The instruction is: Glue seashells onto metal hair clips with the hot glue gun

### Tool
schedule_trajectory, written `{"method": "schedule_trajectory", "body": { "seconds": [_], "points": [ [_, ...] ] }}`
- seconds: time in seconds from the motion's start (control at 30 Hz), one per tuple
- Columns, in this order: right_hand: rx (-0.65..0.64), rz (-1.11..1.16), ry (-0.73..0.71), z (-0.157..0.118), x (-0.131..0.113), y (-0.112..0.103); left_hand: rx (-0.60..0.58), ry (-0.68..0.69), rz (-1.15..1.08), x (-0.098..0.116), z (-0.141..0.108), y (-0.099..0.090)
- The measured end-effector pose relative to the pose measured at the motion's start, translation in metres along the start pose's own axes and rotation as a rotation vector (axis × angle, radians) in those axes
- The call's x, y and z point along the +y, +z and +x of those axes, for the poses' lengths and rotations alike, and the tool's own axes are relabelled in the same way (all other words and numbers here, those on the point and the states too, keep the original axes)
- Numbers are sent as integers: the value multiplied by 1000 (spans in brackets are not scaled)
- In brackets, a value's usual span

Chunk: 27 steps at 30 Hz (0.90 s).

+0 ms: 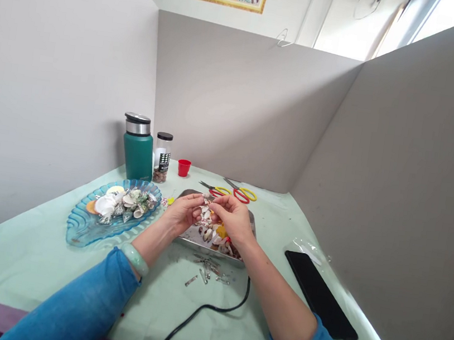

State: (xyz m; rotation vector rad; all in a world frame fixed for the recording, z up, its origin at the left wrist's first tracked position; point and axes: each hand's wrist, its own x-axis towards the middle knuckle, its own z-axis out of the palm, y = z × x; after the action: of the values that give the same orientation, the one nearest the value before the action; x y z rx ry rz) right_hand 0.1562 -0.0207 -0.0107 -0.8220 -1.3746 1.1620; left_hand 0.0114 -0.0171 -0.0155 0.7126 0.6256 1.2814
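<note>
Both hands are raised over a metal tray [199, 248] that holds small shells [212, 232] in white, brown, yellow and red. My left hand [184, 212] has its thumb and fingertips pinched together, with a small pale piece at their tips. Close beside it, my right hand [233, 216] also pinches, thumb against forefinger. What lies between the right fingertips is too small to make out. The hands hide part of the tray's middle. In front of the tray lie several small metal pins or clips [204, 272].
At left, a blue glass dish [77, 228] holds larger shells. Behind it stand a green bottle [138, 155], a clear jar [162, 155] and a red cup [184, 168]. Scissors [244, 194] lie behind the tray. A black slab [319, 295] is at right; a black cable [208, 306] crosses the front.
</note>
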Motion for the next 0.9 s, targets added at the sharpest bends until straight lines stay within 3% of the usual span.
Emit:
{"method": "schedule_trajectory", "body": {
  "seconds": [0.5,0.9],
  "points": [
    [24,-51,-14,1,9,0,-23,84,165,-9,5,-4],
    [20,-37,19,0,8,-2,-14,77,127,-8,3,-1]
  ]
}}
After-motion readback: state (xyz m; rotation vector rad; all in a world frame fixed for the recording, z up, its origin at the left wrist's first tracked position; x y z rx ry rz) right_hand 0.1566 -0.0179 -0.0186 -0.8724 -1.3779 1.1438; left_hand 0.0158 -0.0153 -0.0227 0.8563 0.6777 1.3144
